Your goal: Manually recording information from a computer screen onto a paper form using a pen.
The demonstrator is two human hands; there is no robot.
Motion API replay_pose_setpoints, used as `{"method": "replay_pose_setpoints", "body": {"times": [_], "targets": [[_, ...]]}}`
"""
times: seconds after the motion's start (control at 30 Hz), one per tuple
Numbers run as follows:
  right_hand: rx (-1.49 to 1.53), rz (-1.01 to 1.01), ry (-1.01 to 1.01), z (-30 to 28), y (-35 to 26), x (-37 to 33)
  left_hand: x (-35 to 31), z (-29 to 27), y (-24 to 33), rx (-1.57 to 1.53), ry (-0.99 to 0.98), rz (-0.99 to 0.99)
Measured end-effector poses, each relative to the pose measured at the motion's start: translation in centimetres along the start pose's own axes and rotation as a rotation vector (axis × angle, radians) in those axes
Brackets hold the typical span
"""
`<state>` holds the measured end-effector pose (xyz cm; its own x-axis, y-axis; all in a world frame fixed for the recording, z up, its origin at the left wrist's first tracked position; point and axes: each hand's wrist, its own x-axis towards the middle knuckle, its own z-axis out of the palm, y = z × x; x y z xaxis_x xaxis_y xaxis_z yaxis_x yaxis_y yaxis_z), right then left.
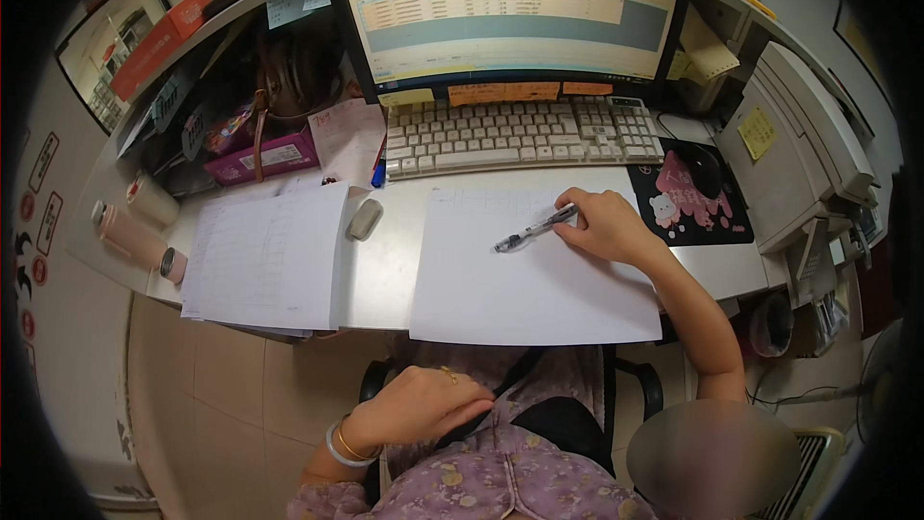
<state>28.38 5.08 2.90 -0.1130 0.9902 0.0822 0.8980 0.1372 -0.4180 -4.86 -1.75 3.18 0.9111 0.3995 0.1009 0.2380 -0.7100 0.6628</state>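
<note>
My right hand rests on a large white sheet of paper on the desk. Its fingers are closed on a pen with a clear barrel and dark parts, which slants left and down over the sheet. Faint ruled lines show near the sheet's top edge. My left hand is over my lap, below the desk edge, with a ring and bracelets on it. Its fingers curl together near a dark strap; the fingertips are partly hidden, so whatever they hold cannot be made out.
A pale keyboard sits below the monitor. The black mouse lies on a mouse pad, beside a printer. At left are a paper stack, a grey eraser-like block, a purple box and a pink bottle.
</note>
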Motion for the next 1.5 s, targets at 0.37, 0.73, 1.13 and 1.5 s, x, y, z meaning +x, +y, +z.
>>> {"method": "replay_pose_setpoints", "body": {"times": [0.37, 0.73, 1.13, 1.5], "targets": [[0.115, 0.194, 0.297, -4.5, 6.4, -1.1, 5.9, 2.1, -5.3, 0.576, 0.301, -0.094], [-0.298, 0.288, 0.697, -5.0, 19.0, -4.1, 5.8, 2.4, -4.9, 0.64, 0.399, -0.151], [-0.241, 0.237, 0.703, -4.9, 18.2, -4.0, 5.5, 1.3, -3.4, 0.713, 0.091, -0.193], [-0.228, 0.274, 0.704, -4.9, 18.1, -4.0, 5.5, 1.6, -3.7, 0.667, 0.151, -0.173]]}}
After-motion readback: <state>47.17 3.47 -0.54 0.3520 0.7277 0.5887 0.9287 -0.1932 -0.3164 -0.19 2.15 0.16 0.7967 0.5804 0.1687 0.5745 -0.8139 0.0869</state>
